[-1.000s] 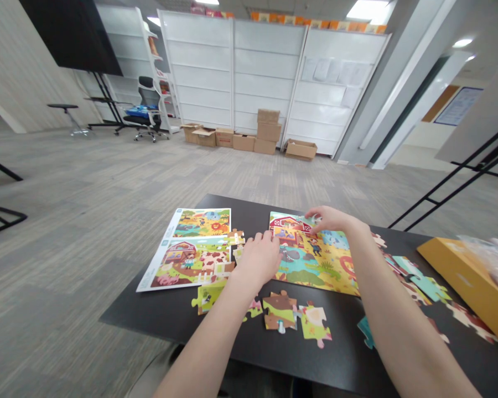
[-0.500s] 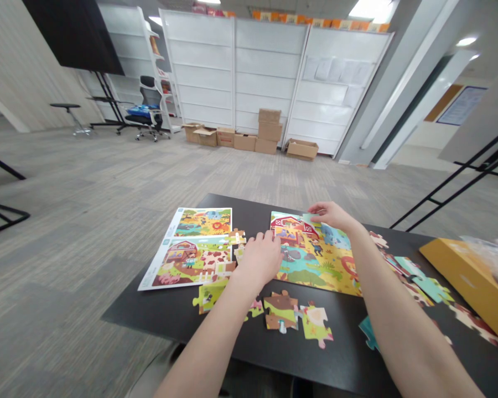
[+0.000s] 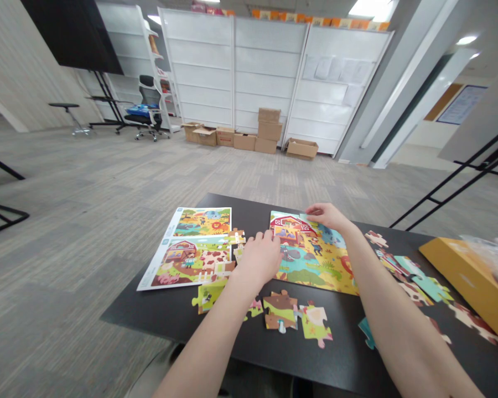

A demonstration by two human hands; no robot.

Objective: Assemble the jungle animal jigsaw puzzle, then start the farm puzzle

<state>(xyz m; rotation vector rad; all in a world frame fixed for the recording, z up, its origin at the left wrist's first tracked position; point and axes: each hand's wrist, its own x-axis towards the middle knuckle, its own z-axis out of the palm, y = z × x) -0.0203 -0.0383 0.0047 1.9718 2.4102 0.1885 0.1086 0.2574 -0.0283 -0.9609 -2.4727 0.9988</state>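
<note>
My right hand [image 3: 328, 215] is at the far edge of the assembled jigsaw puzzle [image 3: 311, 276]. Its fingers pinch a pale green puzzle piece [image 3: 305, 217], partly hidden by the fingertips, lying against the puzzle's top beside the red barn. My left hand [image 3: 262, 257] lies palm down at the puzzle's left edge, fingers loosely stretched and holding nothing that shows. Left of it lies a printed picture sheet [image 3: 160, 273] with two scenes. A few loose pieces, among them a cream and brown one [image 3: 236, 236], overlap the sheet's right side.
Nearer the front of the black table [image 3: 149, 320] lie a brown piece [image 3: 281, 309], a chick piece [image 3: 316, 323] and a green piece [image 3: 205, 298]. Several loose pieces [image 3: 429, 287] spread beside a yellow box [image 3: 465, 271] holding clear plastic. Cardboard boxes [image 3: 269, 132] stand on the floor beyond.
My right hand has shifted slightly left with the pale green piece, bringing it closer to the barn roof. The left hand stays in place.
</note>
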